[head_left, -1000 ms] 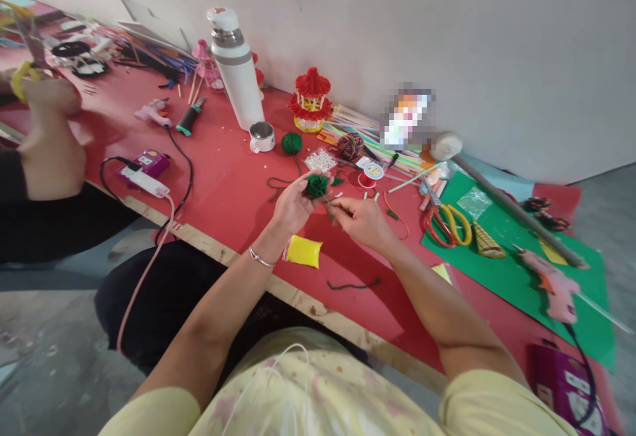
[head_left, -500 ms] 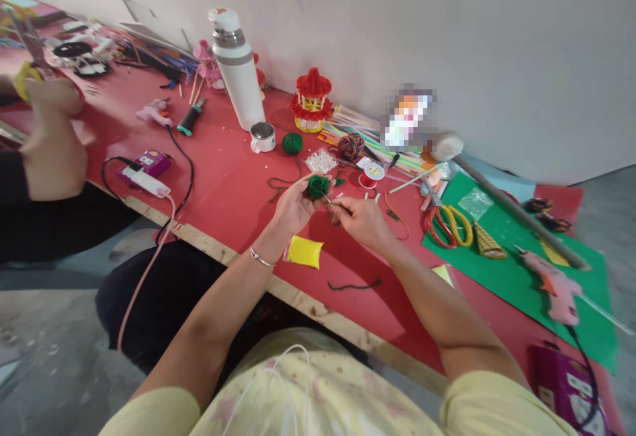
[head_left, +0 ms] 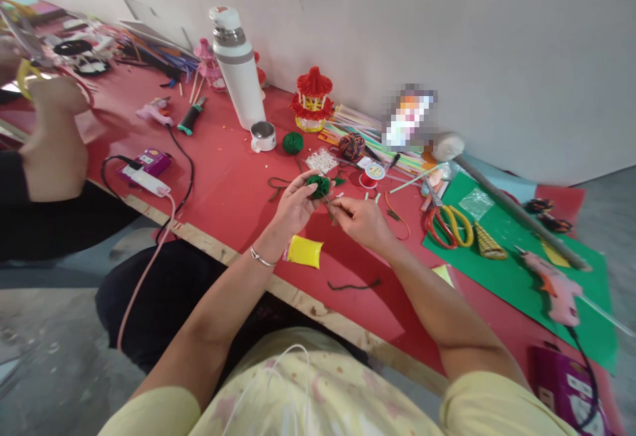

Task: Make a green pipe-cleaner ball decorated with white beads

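My left hand [head_left: 294, 207] is closed round a small dark green yarn piece [head_left: 318, 186], thumb and fingertips on its surface. My right hand [head_left: 358, 218] pinches a thin metal tool [head_left: 325, 197], whose tip meets the yarn piece's right side. Just behind my hands lie a heap of pearly beads [head_left: 322, 161] and a green yarn ball [head_left: 293, 143]. A yellow packet [head_left: 305, 252] rests on the red table below my left hand, and a loose green yarn strand [head_left: 354, 285] lies nearer the front edge.
A white thermos [head_left: 240, 78] and metal cup [head_left: 263, 136] stand behind. Scissors [head_left: 450, 226] and a pink glue gun [head_left: 554, 283] lie on a green sheet [head_left: 521, 303] at right. At far left, another person's hand [head_left: 59, 101] holds scissors.
My left fingers have shifted over the yarn piece, and the thumb now covers part of it. The other person's scissors and hands have moved slightly at far left.
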A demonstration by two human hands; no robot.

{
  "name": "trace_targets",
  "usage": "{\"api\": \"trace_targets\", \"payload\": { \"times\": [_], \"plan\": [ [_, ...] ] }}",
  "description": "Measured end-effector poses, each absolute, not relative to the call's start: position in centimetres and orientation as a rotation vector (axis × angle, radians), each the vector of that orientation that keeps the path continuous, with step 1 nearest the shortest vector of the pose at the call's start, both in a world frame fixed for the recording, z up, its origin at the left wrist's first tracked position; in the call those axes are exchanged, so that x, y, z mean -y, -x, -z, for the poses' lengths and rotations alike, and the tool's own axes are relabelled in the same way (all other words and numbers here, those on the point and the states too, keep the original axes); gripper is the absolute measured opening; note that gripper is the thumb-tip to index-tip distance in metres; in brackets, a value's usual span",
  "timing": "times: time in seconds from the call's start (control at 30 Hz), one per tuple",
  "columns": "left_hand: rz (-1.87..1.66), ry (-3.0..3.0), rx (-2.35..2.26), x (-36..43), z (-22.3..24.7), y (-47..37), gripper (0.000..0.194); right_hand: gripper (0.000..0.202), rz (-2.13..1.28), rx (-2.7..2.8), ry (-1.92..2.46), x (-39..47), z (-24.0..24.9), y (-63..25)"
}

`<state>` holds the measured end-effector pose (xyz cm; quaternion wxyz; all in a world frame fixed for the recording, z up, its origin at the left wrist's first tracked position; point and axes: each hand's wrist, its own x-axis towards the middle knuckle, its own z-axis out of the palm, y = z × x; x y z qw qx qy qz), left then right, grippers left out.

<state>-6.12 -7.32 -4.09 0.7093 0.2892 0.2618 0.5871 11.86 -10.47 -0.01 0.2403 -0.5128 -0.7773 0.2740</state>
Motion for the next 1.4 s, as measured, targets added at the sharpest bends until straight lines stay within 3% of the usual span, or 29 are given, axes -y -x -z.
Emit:
{"api": "trace_targets", "payload": {
  "times": [0.73, 1.4],
  "plan": [
    [-1.276, -0.591, -0.586, 7.0, 4.4, 6.1, 0.039, 0.026, -0.765, 2.099, 1.403, 10.5, -0.2, -11.6],
    [-1.333, -0.553, -0.608, 7.2, 4.2, 5.6, 0.032, 0.027, -0.851, 2.035, 1.288, 10.0, 1.2, -11.6]
  ]
}}
